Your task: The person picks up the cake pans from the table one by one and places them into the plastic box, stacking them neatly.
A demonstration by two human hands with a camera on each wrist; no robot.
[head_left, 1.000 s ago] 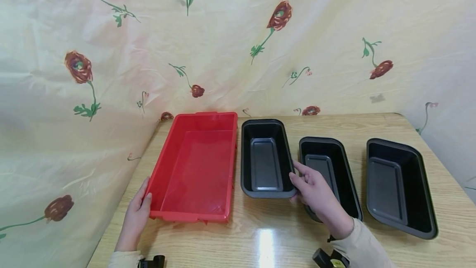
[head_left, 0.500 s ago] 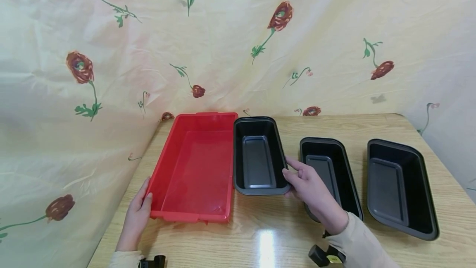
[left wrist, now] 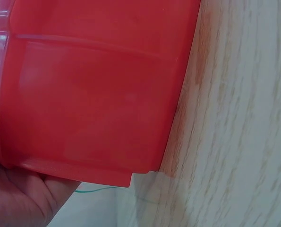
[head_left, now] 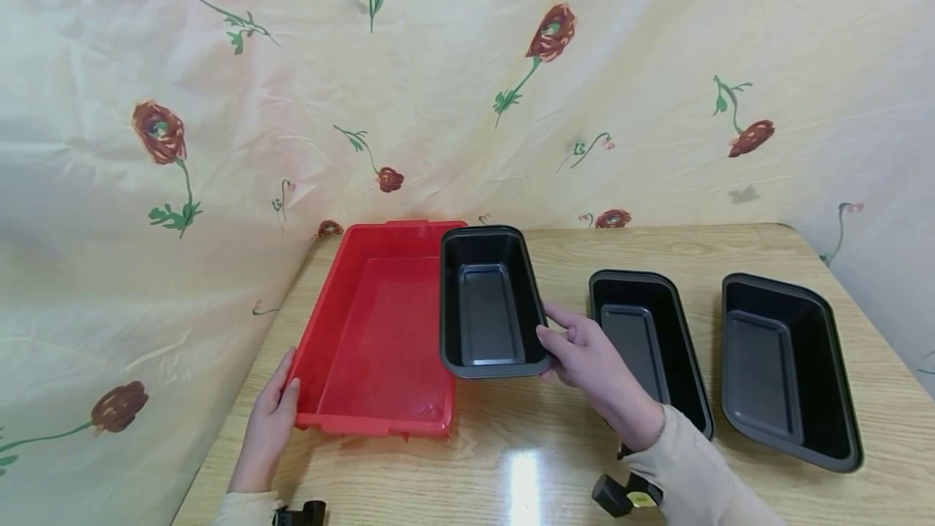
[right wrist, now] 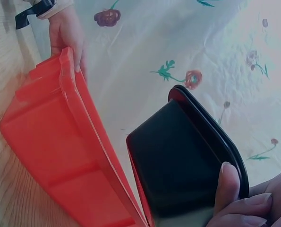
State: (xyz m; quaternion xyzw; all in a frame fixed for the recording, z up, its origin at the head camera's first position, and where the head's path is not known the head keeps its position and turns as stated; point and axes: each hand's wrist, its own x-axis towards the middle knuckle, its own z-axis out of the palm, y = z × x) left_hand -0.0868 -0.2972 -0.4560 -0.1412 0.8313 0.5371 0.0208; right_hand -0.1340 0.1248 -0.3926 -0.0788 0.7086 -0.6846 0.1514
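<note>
A red rectangular plastic tray (head_left: 387, 331) lies on the left of the table. My left hand (head_left: 269, 420) grips its near left corner, thumb on the rim; the left wrist view shows the tray's outer wall (left wrist: 88, 104) above that hand. With my right hand (head_left: 595, 364) I pinch the near right corner of a black loaf pan (head_left: 488, 307), thumb on top of the rim and fingers beneath. The loaf pan is held level and overlaps the tray's right edge in the head view. In the right wrist view the pan's outside (right wrist: 178, 161) is raised beside the tray's rim.
Two more black loaf pans stand on the wooden table (head_left: 555, 428): one loaf pan (head_left: 646, 331) partly behind my right hand, another loaf pan (head_left: 789, 364) at the far right. A flower-patterned cloth (head_left: 453, 88) hangs along the back and left side.
My right hand has carried the loaf pan leftward, from beside the red tray to over its right edge. The left hand and tray have stayed in place.
</note>
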